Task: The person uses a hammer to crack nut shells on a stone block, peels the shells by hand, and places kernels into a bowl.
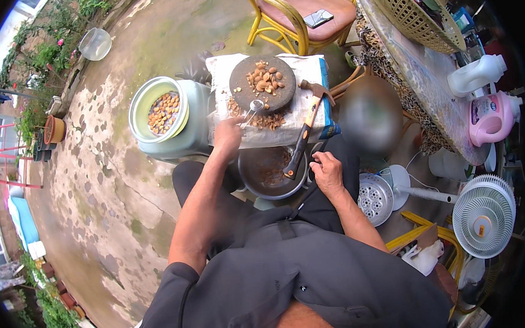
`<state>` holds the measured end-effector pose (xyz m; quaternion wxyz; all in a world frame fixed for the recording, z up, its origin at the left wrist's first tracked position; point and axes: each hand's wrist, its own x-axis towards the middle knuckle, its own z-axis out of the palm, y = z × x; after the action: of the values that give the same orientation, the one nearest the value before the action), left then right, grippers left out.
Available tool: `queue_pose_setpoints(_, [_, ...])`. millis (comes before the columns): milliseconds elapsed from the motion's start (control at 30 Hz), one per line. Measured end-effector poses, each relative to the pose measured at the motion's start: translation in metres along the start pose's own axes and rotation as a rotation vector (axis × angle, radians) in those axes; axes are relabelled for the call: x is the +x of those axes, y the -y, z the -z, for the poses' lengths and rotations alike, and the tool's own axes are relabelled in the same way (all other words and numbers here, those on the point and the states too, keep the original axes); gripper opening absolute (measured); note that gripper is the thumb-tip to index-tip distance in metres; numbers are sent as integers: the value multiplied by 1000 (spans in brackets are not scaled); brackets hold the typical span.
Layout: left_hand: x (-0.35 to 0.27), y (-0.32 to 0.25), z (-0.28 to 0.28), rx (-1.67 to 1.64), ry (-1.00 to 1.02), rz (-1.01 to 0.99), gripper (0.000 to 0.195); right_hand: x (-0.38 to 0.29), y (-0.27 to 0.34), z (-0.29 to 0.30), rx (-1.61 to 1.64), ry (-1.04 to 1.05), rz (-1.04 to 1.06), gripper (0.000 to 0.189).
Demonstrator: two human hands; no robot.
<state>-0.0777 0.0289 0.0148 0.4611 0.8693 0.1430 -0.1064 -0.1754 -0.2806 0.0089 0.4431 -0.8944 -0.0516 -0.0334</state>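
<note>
My left hand [228,134] grips a small metal wire tool [254,110] with a round coiled end, held over the near edge of a round stone slab [281,100]. Brown almond-like pits [264,79] and broken bits are heaped on the slab. Cracked shell pieces [269,121] lie around its near side on a white woven sack [221,72]. My right hand [327,171] is by my thigh, fingers curled; whether they pinch something small is unclear. Left of it, a claw hammer [307,125] rests with its head on the sack and its handle over a metal pan [273,191].
Left, a pale green basin [135,120] holding orange-brown kernels [164,113] stands on a grey-green plastic stool [192,118]. Right are a cloth-covered table [424,77], a steamer plate [375,200] and a fan [484,216]. Ahead, a chair [297,1] bears a phone [318,18].
</note>
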Motion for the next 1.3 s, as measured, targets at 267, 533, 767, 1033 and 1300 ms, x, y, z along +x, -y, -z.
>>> queue_pose_setpoints(267, [33,-38,15,102,-297,-83,40,-2,-2,2,-18,-4,-9,22])
queue_pose_setpoints(533, [64,-35,11,183,-263,3,40,0,-2,-1,-16,-11,9,22])
queue_pose_setpoints(767, [57,-23,10,254,-234,-56,38,2,-2,-4,-41,0,26,21])
queue_pose_setpoints(1033, [31,8,5,165,-31,-87,32,2,1,-4,-59,5,31,20])
queue_pose_setpoints(1300, [47,-3,13,-135,-304,62,25,3,3,-4,-67,15,23,21])
